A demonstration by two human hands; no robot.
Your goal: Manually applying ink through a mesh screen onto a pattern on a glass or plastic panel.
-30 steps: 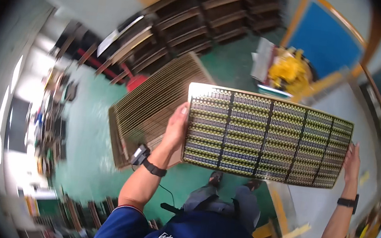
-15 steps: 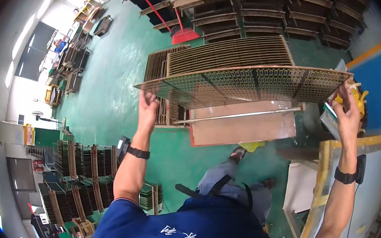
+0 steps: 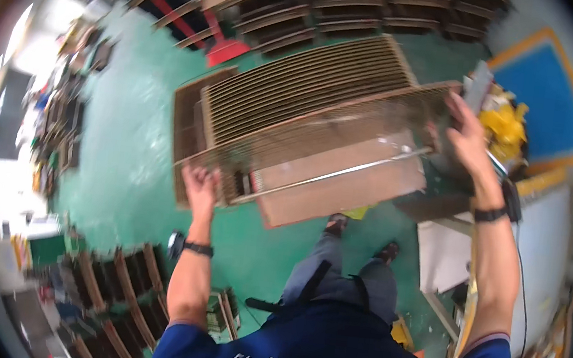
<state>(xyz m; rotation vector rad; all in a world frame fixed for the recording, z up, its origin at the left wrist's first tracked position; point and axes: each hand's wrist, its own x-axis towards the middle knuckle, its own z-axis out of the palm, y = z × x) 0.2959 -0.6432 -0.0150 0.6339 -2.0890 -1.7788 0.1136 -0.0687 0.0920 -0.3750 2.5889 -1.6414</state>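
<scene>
A long, thin circuit board panel [image 3: 393,115] with a coppery edge spans the space between my hands, blurred by motion. My left hand [image 3: 199,187] grips its left end, and my right hand [image 3: 467,132] has the far right end between thumb and fingers. Just beyond the panel stands a slotted rack [image 3: 311,86] with many parallel ridges; whether the panel touches it I cannot tell. Below the panel lies a flat brown board [image 3: 349,190], crossed by a metal rod [image 3: 343,176].
A red dustpan [image 3: 227,52] lies on the green floor [image 3: 128,140] near dark racks [image 3: 348,9] at the back. Yellow material [image 3: 504,129] sits in a bin to the right, beside a blue panel [image 3: 546,102]. More racks [image 3: 114,294] fill the lower left.
Both hands have lowered the panel nearer the slotted rack, its right end still higher in the picture. The whole view has shifted and turned slightly.
</scene>
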